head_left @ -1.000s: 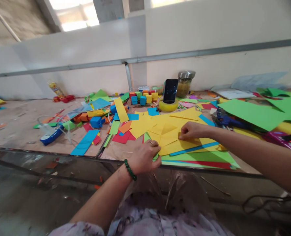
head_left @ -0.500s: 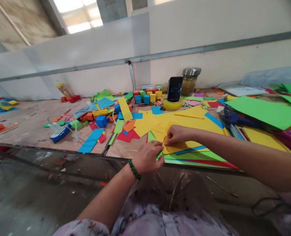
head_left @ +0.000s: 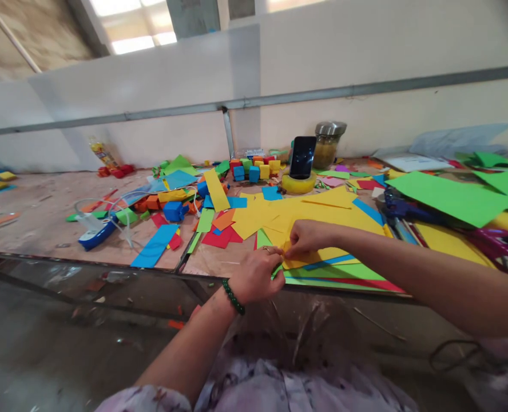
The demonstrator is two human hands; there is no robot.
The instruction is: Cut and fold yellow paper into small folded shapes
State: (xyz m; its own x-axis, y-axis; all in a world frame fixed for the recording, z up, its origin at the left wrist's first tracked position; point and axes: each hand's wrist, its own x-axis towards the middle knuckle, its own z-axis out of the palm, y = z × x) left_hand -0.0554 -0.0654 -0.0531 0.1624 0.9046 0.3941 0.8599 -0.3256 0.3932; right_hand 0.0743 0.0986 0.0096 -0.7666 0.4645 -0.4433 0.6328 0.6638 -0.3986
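Working at a big, messy table (head_left: 48, 214). Having yellow paper (head_left: 335, 214) near the front edge, lying over green paper (head_left: 352, 273). Resting the right hand (head_left: 308, 236), all bunched up, on the yellow paper. Holding the left hand (head_left: 258, 273), bent, just beside, at the paper's left end. Not being able to tell if pinching it with either. Seeing a phone (head_left: 303, 157) standing behind, by a tape roll (head_left: 299, 184). Wearing green wrist beads (head_left: 233, 297) and a ring (head_left: 266, 249).

— See what up close?
— Count two hands (head_left: 257, 273) (head_left: 310, 237), one beaded bracelet (head_left: 233, 297), one finger ring (head_left: 266, 249)
— And farther back?
— Make out one black phone (head_left: 302, 157), one lidded jar (head_left: 326, 150), one yellow tape roll (head_left: 298, 184)
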